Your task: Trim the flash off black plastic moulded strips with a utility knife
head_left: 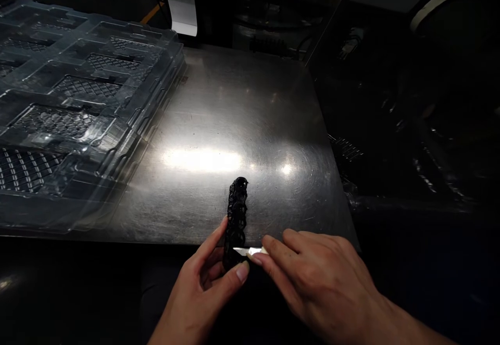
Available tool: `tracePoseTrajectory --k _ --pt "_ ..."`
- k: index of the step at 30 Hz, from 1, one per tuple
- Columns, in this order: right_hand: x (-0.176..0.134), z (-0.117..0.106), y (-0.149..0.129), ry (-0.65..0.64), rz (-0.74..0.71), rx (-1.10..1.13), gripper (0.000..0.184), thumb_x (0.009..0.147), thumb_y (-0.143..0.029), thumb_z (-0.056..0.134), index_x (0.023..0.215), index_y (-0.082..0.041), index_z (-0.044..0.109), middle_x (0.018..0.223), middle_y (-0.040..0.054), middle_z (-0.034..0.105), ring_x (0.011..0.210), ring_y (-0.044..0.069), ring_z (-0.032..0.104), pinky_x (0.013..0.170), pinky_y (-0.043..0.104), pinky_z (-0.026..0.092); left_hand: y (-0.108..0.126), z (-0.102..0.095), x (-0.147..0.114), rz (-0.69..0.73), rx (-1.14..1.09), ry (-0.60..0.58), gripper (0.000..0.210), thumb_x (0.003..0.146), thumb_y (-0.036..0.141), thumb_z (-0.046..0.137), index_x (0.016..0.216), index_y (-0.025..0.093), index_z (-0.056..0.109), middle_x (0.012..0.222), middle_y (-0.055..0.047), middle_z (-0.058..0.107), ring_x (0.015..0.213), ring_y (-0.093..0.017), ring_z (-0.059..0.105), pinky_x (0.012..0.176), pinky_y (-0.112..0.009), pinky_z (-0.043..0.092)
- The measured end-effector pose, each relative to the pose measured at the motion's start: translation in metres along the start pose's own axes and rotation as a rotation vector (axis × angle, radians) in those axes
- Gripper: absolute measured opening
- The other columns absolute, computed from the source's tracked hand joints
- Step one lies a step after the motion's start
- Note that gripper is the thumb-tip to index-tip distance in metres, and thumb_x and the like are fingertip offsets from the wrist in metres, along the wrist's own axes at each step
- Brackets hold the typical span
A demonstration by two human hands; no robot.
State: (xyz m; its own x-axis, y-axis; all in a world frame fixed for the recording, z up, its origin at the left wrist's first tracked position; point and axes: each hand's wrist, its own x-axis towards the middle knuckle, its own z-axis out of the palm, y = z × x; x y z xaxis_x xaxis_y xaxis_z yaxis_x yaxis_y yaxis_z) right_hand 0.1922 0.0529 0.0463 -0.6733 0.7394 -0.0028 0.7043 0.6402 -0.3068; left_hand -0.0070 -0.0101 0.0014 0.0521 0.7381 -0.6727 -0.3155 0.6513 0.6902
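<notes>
A long black lattice-patterned plastic part [237, 209] stands out over the front edge of the metal table, its far end pointing away from me. My left hand [211, 280] grips the near end between thumb and fingers. In my right hand [320, 269] is a small knife [253, 251] with a pale handle, pinched between thumb and fingers. Its short blade points left and meets the side of the black part near my left thumb. Whether the blade cuts in or only rests there, I cannot tell.
Clear plastic trays [128, 126] with black mesh-patterned pieces in their compartments lie at the left. The scratched metal table [234, 110] reflects a bright lamp. A white bracket-like panel [180, 6] hangs at the back. Dark plastic sheeting [410, 142] is at the right.
</notes>
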Motion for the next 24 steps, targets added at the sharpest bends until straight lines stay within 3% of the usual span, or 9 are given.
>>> tracePoseTrajectory --k 7,10,12,14,15,18,20,21,24 --pt "0.015 -0.016 0.004 -0.023 -0.104 -0.117 0.04 0.111 -0.038 0.045 0.085 -0.019 0.069 0.066 0.0023 0.061 0.053 0.019 0.053 0.054 0.038 0.023 0.006 -0.001 -0.001 0.007 0.022 -0.022 0.081 0.086 0.04 0.083 0.156 0.032 0.044 0.137 -0.005 0.075 0.131 -0.028 0.067 0.111 -0.036 0.053" --pt "0.02 -0.017 0.017 0.14 -0.271 -0.225 0.026 0.107 -0.031 0.056 0.098 -0.015 0.074 0.068 0.0032 0.063 0.059 0.02 0.054 0.059 0.038 0.027 0.009 0.001 -0.002 0.017 -0.007 -0.01 0.081 0.085 0.039 0.082 0.157 0.029 0.045 0.137 -0.01 0.075 0.129 -0.033 0.068 0.115 -0.049 0.049" --pt "0.019 -0.011 0.023 0.309 -0.275 -0.199 0.019 0.103 -0.027 0.064 0.111 -0.013 0.074 0.07 0.004 0.065 0.064 0.02 0.056 0.062 0.038 0.032 0.009 0.003 -0.003 0.024 -0.039 0.013 0.081 0.084 0.038 0.083 0.156 0.028 0.047 0.138 -0.012 0.073 0.129 -0.036 0.067 0.116 -0.055 0.046" --pt "0.017 -0.001 0.024 0.404 -0.087 0.022 0.018 0.102 -0.028 0.067 0.113 -0.015 0.073 0.074 0.0045 0.067 0.066 0.019 0.058 0.064 0.036 0.038 0.008 0.003 -0.004 0.019 -0.057 0.034 0.081 0.082 0.039 0.085 0.155 0.029 0.049 0.137 -0.012 0.074 0.128 -0.037 0.068 0.116 -0.058 0.046" --pt "0.017 0.006 0.021 0.376 0.059 0.206 0.017 0.102 -0.032 0.068 0.108 -0.018 0.073 0.075 0.0037 0.067 0.066 0.018 0.058 0.063 0.034 0.04 0.007 0.003 -0.003 0.013 -0.06 0.044 0.082 0.081 0.04 0.085 0.154 0.029 0.05 0.136 -0.012 0.074 0.127 -0.039 0.068 0.115 -0.059 0.046" --pt "0.02 0.028 0.005 0.083 0.474 0.818 0.032 0.092 -0.051 0.076 0.085 -0.022 0.065 0.069 -0.0023 0.059 0.058 0.014 0.051 0.054 0.028 0.039 0.001 0.002 -0.001 0.013 -0.039 0.093 0.084 0.076 0.043 0.088 0.152 0.028 0.054 0.134 -0.014 0.075 0.134 -0.042 0.062 0.115 -0.061 0.046" --pt "0.028 0.04 -0.003 -0.048 0.598 1.083 0.041 0.082 -0.055 0.084 0.078 -0.022 0.06 0.066 -0.0048 0.054 0.058 0.013 0.047 0.052 0.026 0.037 -0.004 0.002 0.001 0.032 -0.051 0.091 0.087 0.074 0.044 0.09 0.151 0.026 0.054 0.137 -0.016 0.073 0.138 -0.043 0.058 0.113 -0.059 0.047" --pt "0.034 0.044 -0.004 -0.025 0.622 1.173 0.043 0.081 -0.054 0.085 0.075 -0.021 0.059 0.065 -0.0052 0.052 0.058 0.013 0.046 0.052 0.025 0.036 -0.006 0.001 0.002 0.034 -0.069 0.074 0.09 0.073 0.044 0.09 0.153 0.025 0.052 0.136 -0.017 0.073 0.135 -0.042 0.061 0.112 -0.058 0.049" --pt "0.05 0.042 0.007 0.262 0.664 1.296 0.046 0.086 -0.056 0.079 0.071 -0.021 0.053 0.062 -0.0069 0.045 0.056 0.011 0.04 0.052 0.024 0.033 -0.012 0.001 0.002 -0.004 -0.106 0.008 0.103 0.072 0.046 0.091 0.158 0.019 0.042 0.122 -0.018 0.079 0.108 -0.039 0.076 0.1 -0.055 0.057"
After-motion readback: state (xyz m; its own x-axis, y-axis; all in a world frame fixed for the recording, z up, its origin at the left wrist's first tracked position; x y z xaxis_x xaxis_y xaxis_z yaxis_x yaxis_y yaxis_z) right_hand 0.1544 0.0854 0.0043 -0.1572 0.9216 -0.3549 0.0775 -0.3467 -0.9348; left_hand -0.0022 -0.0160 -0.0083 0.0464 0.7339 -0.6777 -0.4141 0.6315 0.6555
